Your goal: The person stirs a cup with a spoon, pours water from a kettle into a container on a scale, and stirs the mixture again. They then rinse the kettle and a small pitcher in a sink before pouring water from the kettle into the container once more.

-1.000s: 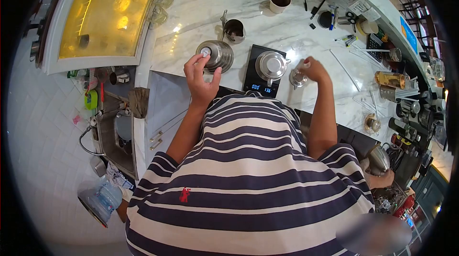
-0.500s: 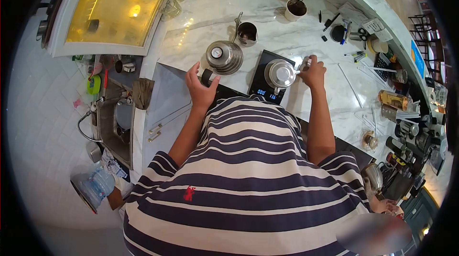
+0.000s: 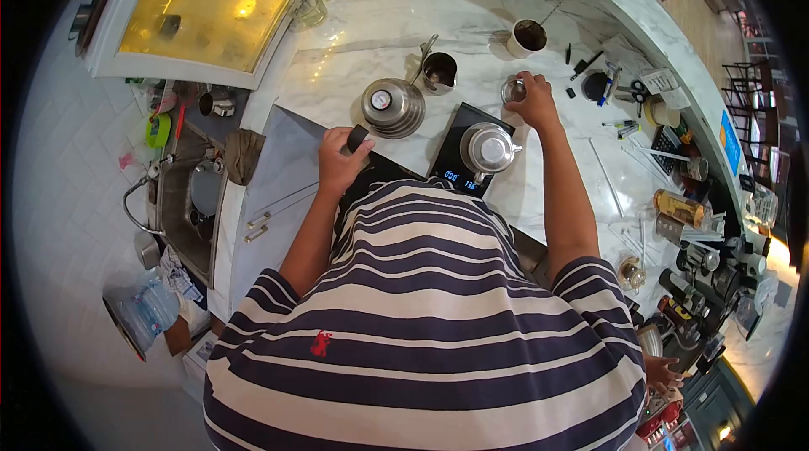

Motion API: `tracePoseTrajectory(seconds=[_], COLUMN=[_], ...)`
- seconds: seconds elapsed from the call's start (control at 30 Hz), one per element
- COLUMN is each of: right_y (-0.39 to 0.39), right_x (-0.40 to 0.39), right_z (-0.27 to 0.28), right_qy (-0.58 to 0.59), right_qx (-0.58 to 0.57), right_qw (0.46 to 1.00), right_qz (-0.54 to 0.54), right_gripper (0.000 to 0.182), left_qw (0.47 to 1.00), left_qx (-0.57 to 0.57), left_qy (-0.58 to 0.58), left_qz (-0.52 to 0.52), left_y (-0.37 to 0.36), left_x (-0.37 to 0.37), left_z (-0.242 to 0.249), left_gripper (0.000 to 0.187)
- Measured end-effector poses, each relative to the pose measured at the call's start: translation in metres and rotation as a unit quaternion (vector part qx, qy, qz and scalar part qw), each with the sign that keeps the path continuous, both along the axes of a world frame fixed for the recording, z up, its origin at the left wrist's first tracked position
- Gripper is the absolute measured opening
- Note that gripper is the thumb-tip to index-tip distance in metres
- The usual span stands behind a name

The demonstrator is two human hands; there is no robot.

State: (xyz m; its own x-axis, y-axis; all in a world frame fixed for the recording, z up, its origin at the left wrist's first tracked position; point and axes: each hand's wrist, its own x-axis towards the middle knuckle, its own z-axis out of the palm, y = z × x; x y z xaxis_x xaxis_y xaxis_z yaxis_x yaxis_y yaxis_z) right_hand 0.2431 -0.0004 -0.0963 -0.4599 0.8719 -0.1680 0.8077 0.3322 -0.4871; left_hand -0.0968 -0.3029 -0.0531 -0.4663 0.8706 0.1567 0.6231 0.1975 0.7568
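My left hand is closed around the black handle of a steel gooseneck kettle, which stands on the counter with a round thermometer dial in its lid. Farther right, my right hand holds a small clear glass on the marble, its fingers covering part of the rim. Between my hands lies a black digital scale with lit blue digits. On it sits a metal drip coffee filter with a small side tab; what is under it is hidden. A steel pitcher stands behind the kettle.
A cup of dark grounds with a long spoon stands at the back. Pens, scissors and white straws lie to the right. At left are a sink and a yellow-lit cabinet. Another person's hand shows at lower right.
My left hand has closed on the kettle handle. The right hand has moved back, away from beside the filter, with the small glass. The whole view has shifted slightly.
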Motion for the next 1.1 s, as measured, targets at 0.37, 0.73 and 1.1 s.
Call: tracePoseTrajectory(seconds=[0.37,0.73,1.1], right_y=[0.005,0.003,-0.01], right_x=[-0.05,-0.095,-0.146], right_z=[-0.011,0.066,0.072], right_qy=[0.051,0.206,0.008], right_qx=[0.014,-0.086,0.031], right_qw=[0.993,0.959,0.966], right_qz=[0.101,0.176,0.255], right_gripper=[0.072,0.072,0.072], left_qw=[1.0,0.996,0.995], left_qx=[0.017,0.016,0.008], left_qy=[-0.005,0.012,0.018], left_qz=[0.024,0.088,0.098], left_y=[0.002,0.003,0.0], left_x=[0.002,0.007,0.005], left_z=[0.003,0.005,0.003], left_gripper=[0.021,0.027,0.021])
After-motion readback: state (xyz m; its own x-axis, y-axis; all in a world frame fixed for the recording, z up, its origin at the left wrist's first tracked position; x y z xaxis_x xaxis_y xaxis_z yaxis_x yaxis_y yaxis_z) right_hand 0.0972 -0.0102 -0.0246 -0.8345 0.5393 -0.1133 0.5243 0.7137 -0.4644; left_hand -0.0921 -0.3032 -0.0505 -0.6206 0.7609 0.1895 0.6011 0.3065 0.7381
